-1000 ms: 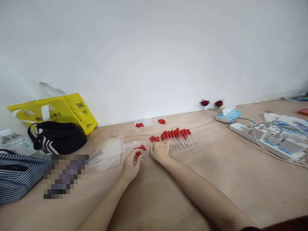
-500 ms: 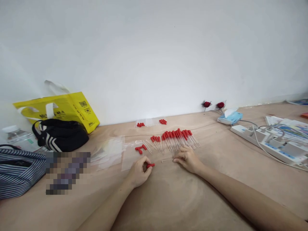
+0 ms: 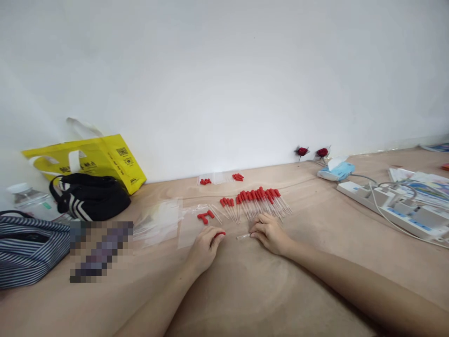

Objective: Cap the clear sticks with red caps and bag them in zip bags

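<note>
My left hand (image 3: 204, 244) pinches a red rubber dropper bulb (image 3: 220, 233) between thumb and fingers, mostly covered by them. Across a small gap, my right hand (image 3: 271, 233) grips a clear glass dropper tube (image 3: 242, 237), its free end pointing left at the bulb. Bulb and tube are apart. Just beyond my right hand lies a row of droppers (image 3: 259, 196) with red bulbs on their tubes, several side by side. Left of them are a few bare glass tubes (image 3: 215, 213). Loose red bulbs (image 3: 203, 218) rest on a clear plastic bag (image 3: 187, 229).
More red bulbs (image 3: 237, 177) lie in small bags by the wall. Flat plastic bags (image 3: 159, 220) spread on the left, near a black pouch (image 3: 100, 196) and yellow bag (image 3: 122, 164). A power strip (image 3: 396, 210) with cables and a tissue pack (image 3: 336, 171) stand right.
The bulb has turned within my left fingers and now shows less. My right hand has shifted slightly left, and less of the tube sticks out from its fingers.
</note>
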`<state>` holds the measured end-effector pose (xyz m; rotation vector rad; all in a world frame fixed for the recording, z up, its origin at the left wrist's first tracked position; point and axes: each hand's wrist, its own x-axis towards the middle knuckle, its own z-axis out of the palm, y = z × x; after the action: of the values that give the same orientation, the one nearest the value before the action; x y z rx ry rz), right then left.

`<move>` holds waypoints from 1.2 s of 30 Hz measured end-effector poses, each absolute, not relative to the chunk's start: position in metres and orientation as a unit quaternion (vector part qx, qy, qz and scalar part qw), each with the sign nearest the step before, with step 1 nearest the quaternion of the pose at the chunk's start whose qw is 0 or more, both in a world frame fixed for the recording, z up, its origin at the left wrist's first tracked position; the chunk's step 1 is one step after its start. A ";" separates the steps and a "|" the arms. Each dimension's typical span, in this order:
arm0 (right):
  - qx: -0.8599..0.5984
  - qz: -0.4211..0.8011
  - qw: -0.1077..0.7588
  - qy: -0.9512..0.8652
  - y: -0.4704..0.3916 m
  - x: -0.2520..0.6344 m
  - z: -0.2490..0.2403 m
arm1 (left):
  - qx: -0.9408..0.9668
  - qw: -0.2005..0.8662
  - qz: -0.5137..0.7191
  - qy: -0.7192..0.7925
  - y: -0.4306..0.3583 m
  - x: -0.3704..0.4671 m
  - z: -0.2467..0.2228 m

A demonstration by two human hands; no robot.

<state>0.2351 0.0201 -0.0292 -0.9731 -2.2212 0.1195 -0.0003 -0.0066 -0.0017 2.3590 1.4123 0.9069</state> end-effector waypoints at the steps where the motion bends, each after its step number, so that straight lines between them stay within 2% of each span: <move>1: -0.380 0.043 0.350 -0.855 0.019 0.235 -0.028 | 0.805 0.126 0.317 0.485 -0.007 0.001 -0.002; 13: -0.399 0.025 0.349 -0.848 0.006 0.224 -0.020 | 0.790 0.165 0.315 0.500 -0.007 0.010 -0.008; 36: -0.359 0.024 0.346 -0.867 -0.001 0.216 -0.023 | 0.803 0.163 0.321 0.475 -0.006 0.013 -0.007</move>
<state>0.2161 -0.0006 -0.0228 -0.9314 -2.2496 0.0630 0.0129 -0.0057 -0.0072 2.2902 1.3535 0.9164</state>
